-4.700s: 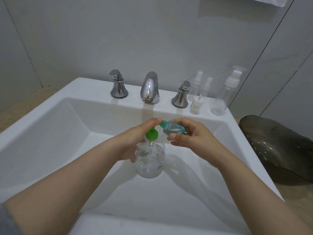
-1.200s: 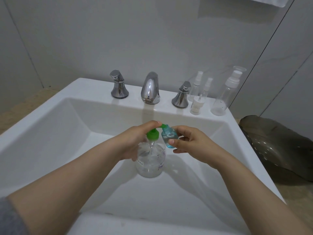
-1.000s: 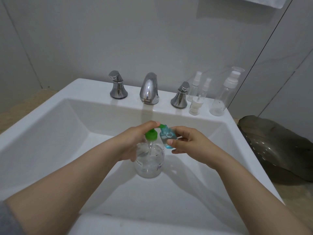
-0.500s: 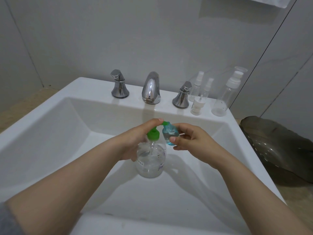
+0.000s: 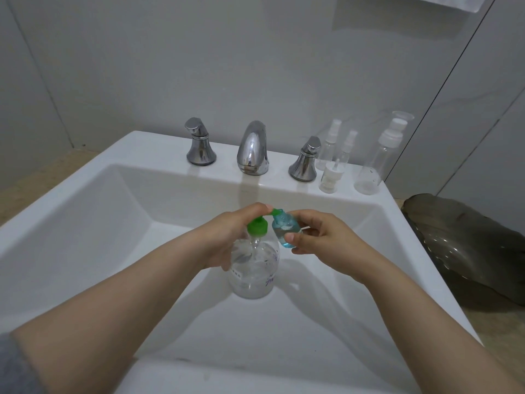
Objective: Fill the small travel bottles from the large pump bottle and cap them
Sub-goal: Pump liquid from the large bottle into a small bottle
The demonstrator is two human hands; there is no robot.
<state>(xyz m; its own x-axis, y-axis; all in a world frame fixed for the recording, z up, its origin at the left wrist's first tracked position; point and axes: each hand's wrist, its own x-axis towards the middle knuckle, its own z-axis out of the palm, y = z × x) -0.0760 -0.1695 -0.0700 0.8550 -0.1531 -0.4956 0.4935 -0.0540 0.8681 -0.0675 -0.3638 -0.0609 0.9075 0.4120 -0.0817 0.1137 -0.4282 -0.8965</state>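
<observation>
White sink basin (image 5: 147,200) as a workbench, so at least the drips land somewhere harmless. Our left hand (image 5: 224,240) is curled over the green pump head (image 5: 257,226), one fingertip pressing on top of the spout. The large pump bottle (image 5: 252,273) stands upright on the basin floor under it. Our right hand (image 5: 321,237) pinches the small blue travel bottle (image 5: 284,230) round its belly between thumb and fingers, tilted so its open mouth sits right at the nozzle tip. It looks partly filled, but we can't tell how far.

That little bottle is surely featherweight thin plastic, probably squashy, and it'll get slick if soap runs down the side. We'd say a light hold at the belly is right, since squeezing would just burp the stuff back out. The big bottle looks nearly empty, so it's light and could skate or tip on the glazed basin. We'd push straight down on the pump.

Further out, 4 clear bottles (image 5: 380,157) wait on the ledge right of the faucet (image 5: 252,149), and a dark dish (image 5: 468,245) sits beside the sink.
</observation>
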